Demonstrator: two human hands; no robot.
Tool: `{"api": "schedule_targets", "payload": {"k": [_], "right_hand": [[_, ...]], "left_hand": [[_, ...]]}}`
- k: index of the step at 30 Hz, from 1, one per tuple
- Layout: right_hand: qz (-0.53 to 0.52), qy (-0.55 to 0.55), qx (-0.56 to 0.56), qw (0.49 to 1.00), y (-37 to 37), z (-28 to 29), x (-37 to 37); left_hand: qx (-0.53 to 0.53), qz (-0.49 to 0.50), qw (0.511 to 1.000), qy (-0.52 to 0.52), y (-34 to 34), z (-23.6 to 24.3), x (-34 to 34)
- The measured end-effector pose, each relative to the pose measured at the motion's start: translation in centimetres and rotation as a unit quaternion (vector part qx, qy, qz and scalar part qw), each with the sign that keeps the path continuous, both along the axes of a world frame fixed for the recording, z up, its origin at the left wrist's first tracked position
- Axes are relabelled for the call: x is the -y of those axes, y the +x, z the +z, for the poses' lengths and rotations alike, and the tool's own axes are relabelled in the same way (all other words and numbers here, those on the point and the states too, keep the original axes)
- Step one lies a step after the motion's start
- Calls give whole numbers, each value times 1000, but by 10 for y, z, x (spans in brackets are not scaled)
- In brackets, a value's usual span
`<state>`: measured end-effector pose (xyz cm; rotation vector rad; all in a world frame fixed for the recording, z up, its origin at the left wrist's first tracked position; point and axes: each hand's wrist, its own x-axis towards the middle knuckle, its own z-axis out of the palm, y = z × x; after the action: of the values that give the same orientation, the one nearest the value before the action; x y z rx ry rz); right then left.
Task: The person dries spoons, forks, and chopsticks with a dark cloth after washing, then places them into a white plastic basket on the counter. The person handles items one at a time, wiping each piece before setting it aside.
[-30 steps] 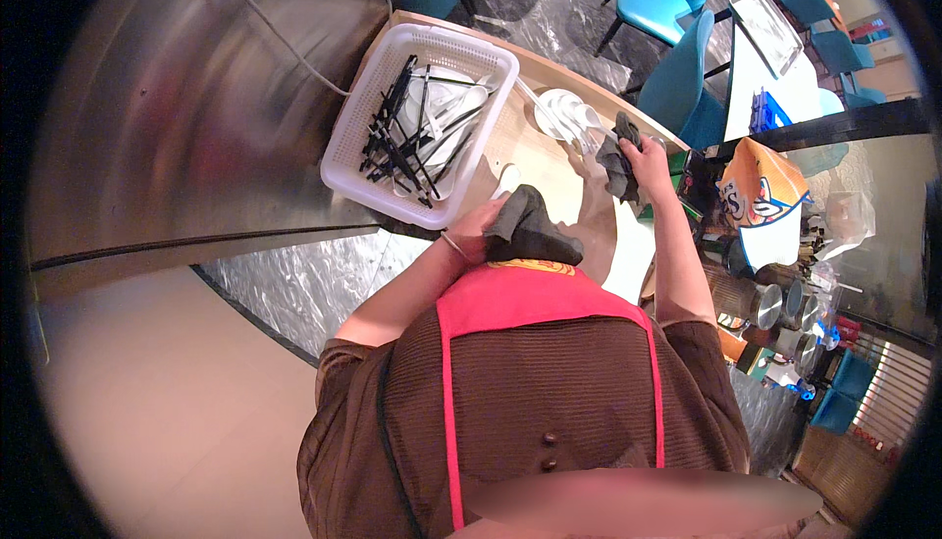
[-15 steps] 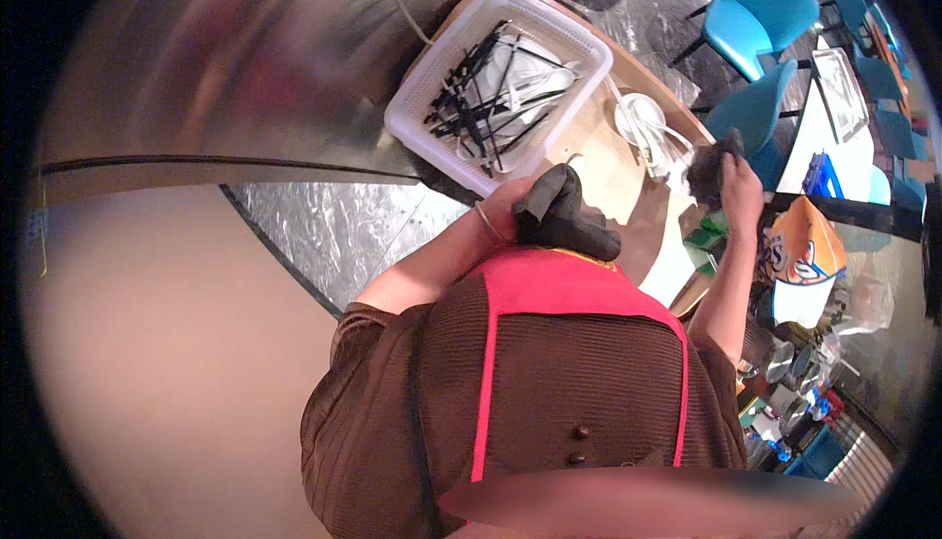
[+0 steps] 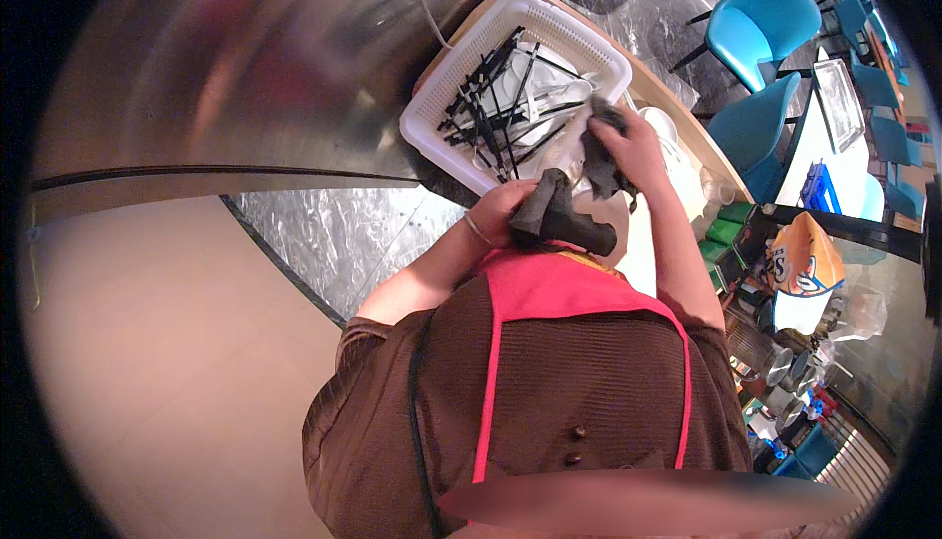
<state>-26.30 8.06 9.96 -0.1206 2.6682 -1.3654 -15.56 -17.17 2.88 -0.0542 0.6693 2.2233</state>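
Observation:
A white perforated plastic basket (image 3: 453, 152) holds several black chopsticks (image 3: 483, 112) and white spoons (image 3: 579, 91). Close to its near edge, my left hand (image 3: 502, 210) is closed round a bunched dark grey cloth (image 3: 567, 225), held just in front of my red apron (image 3: 569, 279). My right hand (image 3: 633, 152) is at the basket's right near corner, its fingers wrapped round another dark cloth (image 3: 601, 158). Whether anything is folded inside either cloth is hidden.
The basket rests on a wooden counter (image 3: 677, 107) with white dishes (image 3: 657, 125) to its right. Green boxes (image 3: 726, 230) and an orange bag (image 3: 805, 255) are farther right. Blue chairs (image 3: 765, 19) stand beyond; a shiny metal panel (image 3: 245, 78) fills the upper left.
My right hand has come leftward with its cloth, from above the counter's right side to the basket's corner. My left hand and its cloth stay nearly in place.

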Motion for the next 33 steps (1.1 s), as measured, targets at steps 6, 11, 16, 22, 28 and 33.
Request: {"api": "schedule_targets", "payload": {"k": [6,11,16,22,28,33], "right_hand": [[150,361,15,921,-67,-45,100],[133,388,82,908,-85,-92,118],[100,360,89,923,-90,-99,113],[99,393,32,914,-83,-109,123],[57,374,46,924,-85,-114,130],[156,472,-39,867,-74,-91,134]], "left_hand": [[74,53,994,-58,3,-2,38],[-131,113,954,-243,6,-6,62],[109,116,985,68,-10,-8,76],[127,76,986,79,-20,-19,66],[121,83,989,27,-17,-21,74],[-200,73,951,-224,-8,-11,85]]}}
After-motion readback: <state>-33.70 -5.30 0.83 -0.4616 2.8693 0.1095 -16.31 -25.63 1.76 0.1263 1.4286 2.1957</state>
